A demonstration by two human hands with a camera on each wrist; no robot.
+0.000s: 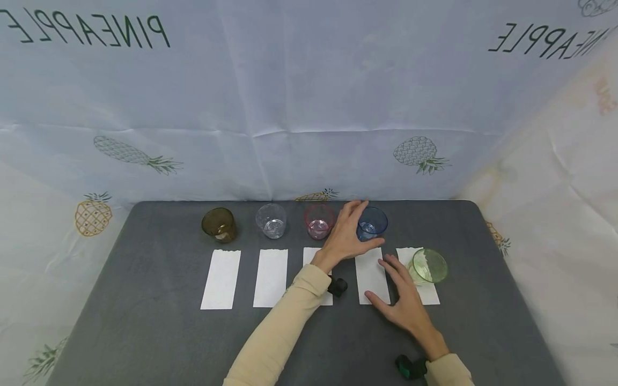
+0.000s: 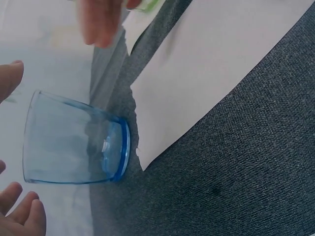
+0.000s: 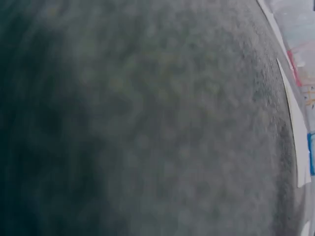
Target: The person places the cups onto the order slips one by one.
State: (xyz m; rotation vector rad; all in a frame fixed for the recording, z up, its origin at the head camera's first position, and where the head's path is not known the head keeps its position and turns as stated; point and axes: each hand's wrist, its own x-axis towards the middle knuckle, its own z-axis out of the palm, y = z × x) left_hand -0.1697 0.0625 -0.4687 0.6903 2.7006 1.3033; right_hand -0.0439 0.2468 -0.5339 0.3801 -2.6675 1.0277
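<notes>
The transparent blue tumbler (image 1: pixel 372 224) stands upright on the dark grey table (image 1: pixel 145 289), just beyond the ragged far edge of the 4th white paper strip from the left (image 1: pixel 373 279). I see the left hand (image 1: pixel 348 235) arched around it, thumb and fingers spread and released; my left wrist view shows a gap between fingertips and tumbler. The right hand (image 1: pixel 404 300) is nearer and to the right, its fingers loosely extended and grasping nothing, just left of a transparent green tumbler (image 1: pixel 432 268) on the 5th, rightmost white paper strip (image 1: pixel 429 295). My right wrist view is mostly blurred tabletop. Left of the blue tumbler I have 3 more in the far row: transparent pink (image 1: pixel 318 222), clear (image 1: pixel 272 221) and brown (image 1: pixel 219 225).
</notes>
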